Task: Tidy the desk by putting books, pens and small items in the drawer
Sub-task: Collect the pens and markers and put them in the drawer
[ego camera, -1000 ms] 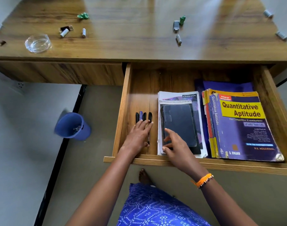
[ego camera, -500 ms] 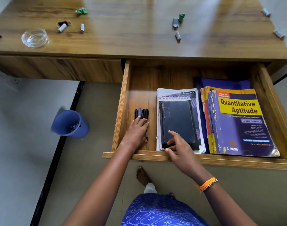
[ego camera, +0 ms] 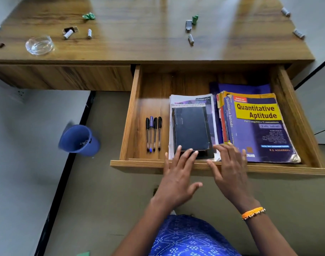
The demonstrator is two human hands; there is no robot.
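Both hands are open, with the fingers straight and spread. The left hand point(ego camera: 178, 174) is over the front edge of the open wooden drawer point(ego camera: 132, 111), and its fingertips reach the near end of the black hardcover notebook point(ego camera: 191, 126); I cannot tell if they press it. The right hand point(ego camera: 230, 170) is over the front edge too, its fingertips at the low corner of the purple "Quantitative Aptitude" book point(ego camera: 257, 126). Neither hand holds anything.

Half a second ago the left hand rested on the four pens point(ego camera: 154, 133) and the right one pinched the notebook's corner; now both have drawn back and the pens lie uncovered, side by side, in the drawer's left part.

On the wooden desk top point(ego camera: 139, 43) remain seven small grey cylinders, one clear glass dish point(ego camera: 39, 45) and two green items.
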